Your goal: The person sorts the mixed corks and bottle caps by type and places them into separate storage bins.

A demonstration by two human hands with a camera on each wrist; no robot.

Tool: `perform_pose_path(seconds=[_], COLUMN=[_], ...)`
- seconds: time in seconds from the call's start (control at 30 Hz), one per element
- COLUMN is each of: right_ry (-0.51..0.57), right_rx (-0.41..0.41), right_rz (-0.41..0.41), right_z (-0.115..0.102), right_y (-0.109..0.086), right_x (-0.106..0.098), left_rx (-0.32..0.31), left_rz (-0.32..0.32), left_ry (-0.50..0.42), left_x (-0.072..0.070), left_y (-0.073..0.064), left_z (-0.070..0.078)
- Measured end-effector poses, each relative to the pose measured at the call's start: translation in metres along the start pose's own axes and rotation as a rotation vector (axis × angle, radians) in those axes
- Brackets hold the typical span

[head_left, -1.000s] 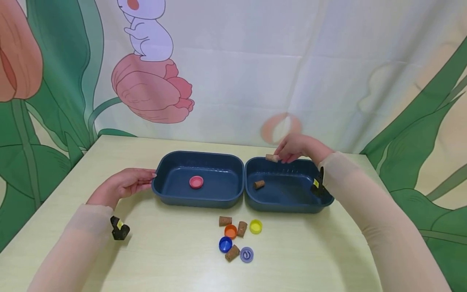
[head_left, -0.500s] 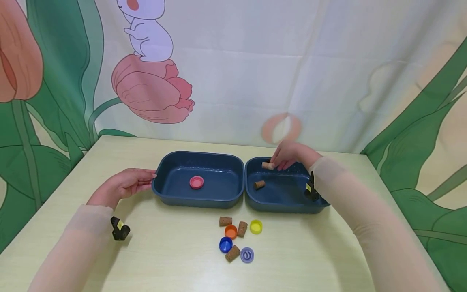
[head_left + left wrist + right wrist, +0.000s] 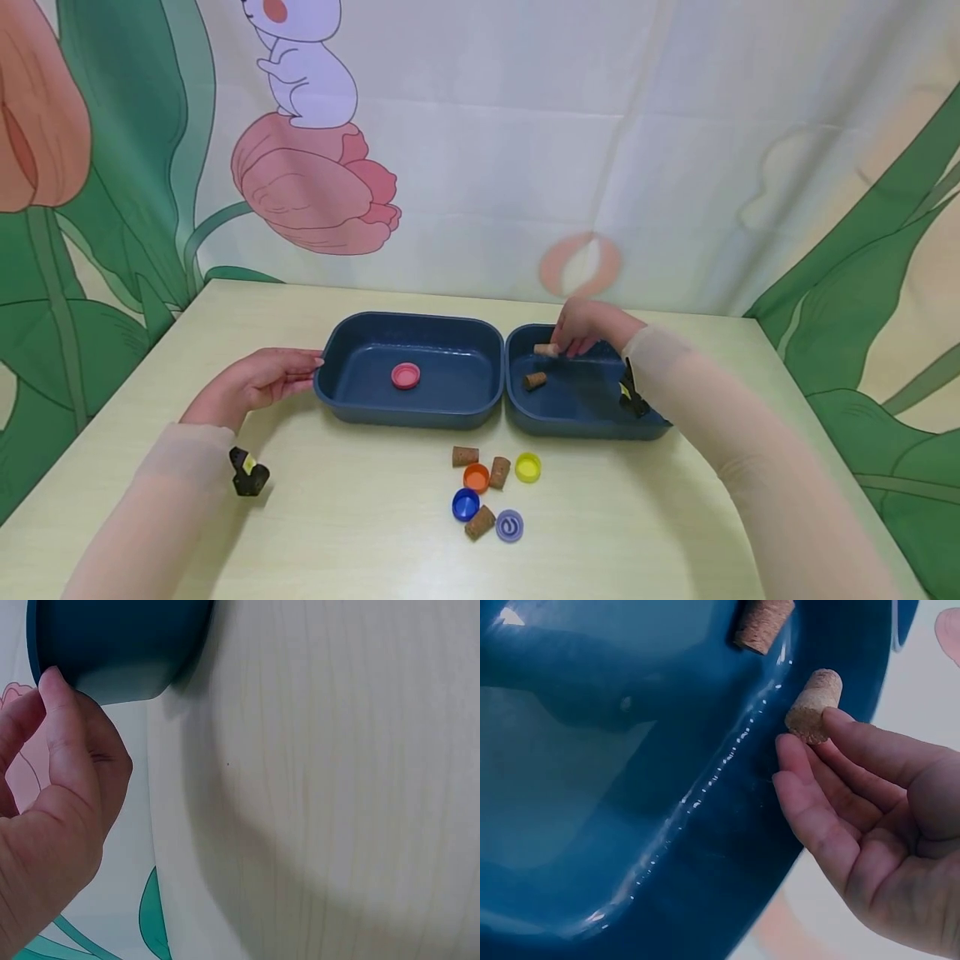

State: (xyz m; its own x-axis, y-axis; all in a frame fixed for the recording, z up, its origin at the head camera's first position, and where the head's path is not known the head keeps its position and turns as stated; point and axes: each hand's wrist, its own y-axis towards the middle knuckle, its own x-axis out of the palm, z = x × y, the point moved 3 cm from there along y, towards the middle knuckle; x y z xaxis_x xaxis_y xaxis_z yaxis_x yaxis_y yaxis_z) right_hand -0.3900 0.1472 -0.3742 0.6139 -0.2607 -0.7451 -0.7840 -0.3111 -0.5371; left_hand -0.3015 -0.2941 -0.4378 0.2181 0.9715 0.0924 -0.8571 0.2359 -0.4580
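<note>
Printed cloth (image 3: 480,183) backs a pale table (image 3: 337,517). One cork (image 3: 815,705) is pinched between the thumb and fingers of the right hand (image 3: 585,327), over the right tray (image 3: 585,429). A second cork (image 3: 535,381) lies inside that tray. Just beside it stands the left tray (image 3: 412,417), containing a pink cap (image 3: 406,376); the left hand (image 3: 264,377) grips its outer end. Nearer the viewer lie three corks (image 3: 465,456) and orange (image 3: 476,478), yellow (image 3: 528,467), blue (image 3: 466,505) and purple caps (image 3: 509,526).

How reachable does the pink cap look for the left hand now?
Probably yes: the left hand touches the end of the left tray, and the pink cap lies inside uncovered; only the tray's end wall seems in between.
</note>
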Motion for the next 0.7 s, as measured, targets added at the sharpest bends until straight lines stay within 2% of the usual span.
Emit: perform_pose_path(seconds=[0.2,0.3,0.33,0.4,0.53,0.57,0.63,0.7], right_ry=[-0.047,-0.048,-0.05,-0.033,-0.008,-0.002,0.005,-0.001], right_rx=[-0.001,0.015,0.022,0.012,0.002,0.003,-0.003,0.008], right_rz=[0.005,-0.007,-0.013,-0.035,-0.062,-0.069,-0.07,-0.048], right_z=[-0.002,0.001,0.005,0.023,0.065,0.071,0.072,0.056], right_y=[0.001,0.012,0.02,0.049,0.114,0.121,0.121,0.098], right_x=[0.006,0.009,0.01,0.01,0.015,0.016,0.016,0.016], left_rx=[0.001,0.002,0.001,0.003,0.002,0.001,-0.001,-0.003], left_rz=[0.003,-0.002,0.001,0.0,-0.001,-0.002,-0.002,0.0], left_ry=[0.005,0.012,0.013,0.013,0.013,0.012,0.012,0.014], left_x=[0.0,-0.001,-0.001,0.0,0.0,0.0,0.001,0.001], left_y=[0.0,0.0,0.0,0.0,0.0,0.001,0.0,0.0], left_z=[0.0,0.0,0.0,0.0,0.0,0.0,0.0,0.001])
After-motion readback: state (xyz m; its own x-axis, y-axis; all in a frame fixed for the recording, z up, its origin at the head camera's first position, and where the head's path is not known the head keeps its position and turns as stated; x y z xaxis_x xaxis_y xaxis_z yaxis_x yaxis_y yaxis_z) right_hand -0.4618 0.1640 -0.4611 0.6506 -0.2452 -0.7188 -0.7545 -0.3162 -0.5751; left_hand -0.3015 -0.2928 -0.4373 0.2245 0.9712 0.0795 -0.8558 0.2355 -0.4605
